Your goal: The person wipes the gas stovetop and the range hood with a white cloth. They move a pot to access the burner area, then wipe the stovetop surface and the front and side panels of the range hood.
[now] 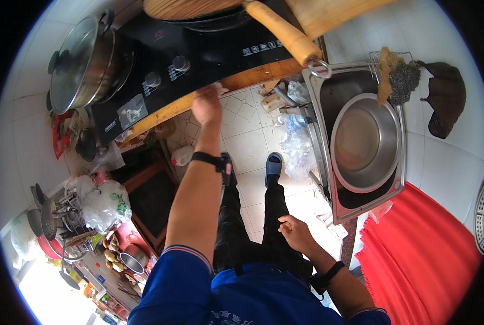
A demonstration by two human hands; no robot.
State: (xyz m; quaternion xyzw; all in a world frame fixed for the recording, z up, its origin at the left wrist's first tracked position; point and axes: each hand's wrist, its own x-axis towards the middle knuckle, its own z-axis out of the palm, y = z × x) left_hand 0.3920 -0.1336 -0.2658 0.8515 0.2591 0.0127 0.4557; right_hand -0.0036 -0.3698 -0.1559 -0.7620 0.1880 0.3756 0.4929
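My left hand (207,107) is at the wooden front edge (262,72) of the counter, just before the black glass gas hob (213,53). It is closed around a small pale crumpled wad, perhaps tissue or cloth (222,88), mostly hidden by the fingers. Low by my right thigh hangs my right hand (297,233), its fingers loosely curled and a little apart, with nothing visible in it. Two control knobs (181,63) stand on the hob, left of my left hand. A wok with a wooden lid (193,9) and a wooden handle (284,32) sits at the back.
A lidded steel pot (83,65) stands on the hob's left. On the right, a steel basin of cloudy water (357,142) rests in the sink (327,195). Plastic bags (299,146) hang beside the sink. A plastic jug (182,155) is on the floor. A red curtain (416,260) hangs lower right.
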